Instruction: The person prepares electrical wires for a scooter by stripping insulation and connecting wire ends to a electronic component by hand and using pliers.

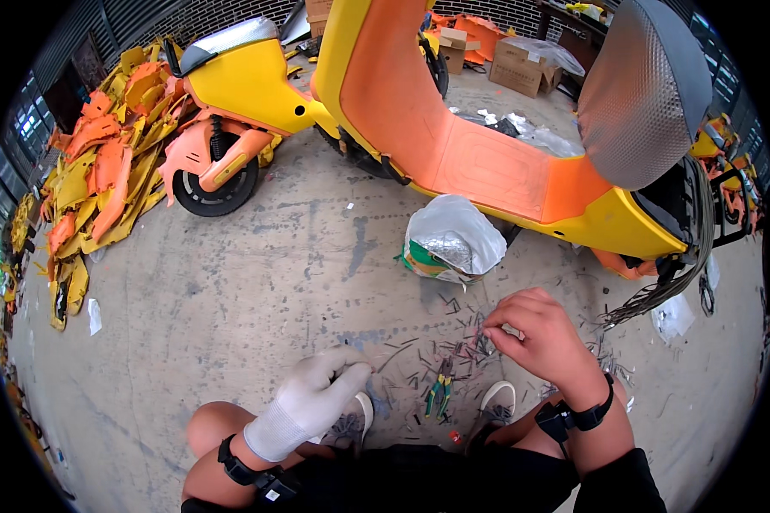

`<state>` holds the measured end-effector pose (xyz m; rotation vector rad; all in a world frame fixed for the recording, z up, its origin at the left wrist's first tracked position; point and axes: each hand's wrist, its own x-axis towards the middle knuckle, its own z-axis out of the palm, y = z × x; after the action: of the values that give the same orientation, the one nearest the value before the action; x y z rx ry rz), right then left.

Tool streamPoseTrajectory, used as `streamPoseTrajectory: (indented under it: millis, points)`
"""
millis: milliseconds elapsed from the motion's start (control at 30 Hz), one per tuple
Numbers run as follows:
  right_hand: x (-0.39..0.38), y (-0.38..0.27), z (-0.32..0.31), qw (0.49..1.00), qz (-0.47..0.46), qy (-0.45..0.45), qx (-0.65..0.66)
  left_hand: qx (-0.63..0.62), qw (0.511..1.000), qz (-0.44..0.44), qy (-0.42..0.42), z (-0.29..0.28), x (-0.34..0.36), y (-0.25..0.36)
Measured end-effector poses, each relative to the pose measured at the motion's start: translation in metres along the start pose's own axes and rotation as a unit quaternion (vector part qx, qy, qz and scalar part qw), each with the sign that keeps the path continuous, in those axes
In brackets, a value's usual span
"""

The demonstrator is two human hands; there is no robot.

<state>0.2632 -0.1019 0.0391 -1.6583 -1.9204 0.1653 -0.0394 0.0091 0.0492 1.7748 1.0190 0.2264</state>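
Note:
My left hand, in a white knit glove, is closed with its thumb against its fingers. What it holds, if anything, is too small to make out. My bare right hand is raised further forward, fingertips pinched together, and anything between them is hidden. On the floor between my feet lie pliers with green and yellow handles. Many short dark cut pieces are scattered around them. Just beyond my right hand stands an open bag with a white lining and a green side.
A yellow and orange scooter stands across the front. A bundle of dark strands hangs from its right end. Yellow and orange panels are heaped at the left. Cardboard boxes sit behind the scooter. White plastic lies at the right.

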Motion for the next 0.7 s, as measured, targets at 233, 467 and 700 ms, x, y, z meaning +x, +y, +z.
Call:
streamPoseTrajectory:
  millis: [233,467,700]
  points:
    - [0.006,-0.011,0.009,0.998,0.041,0.051,-0.004,0.151,0.962,0.204,0.102,0.015,0.006,-0.015]
    - [0.005,-0.028,0.033,0.976,0.05,-0.033,0.21,0.327,0.869,0.347,0.13,0.026,0.005,-0.013]
    - [0.005,-0.052,0.058,0.98,0.013,-0.094,0.175,0.319,0.862,0.38,0.102,0.034,0.008,-0.015]
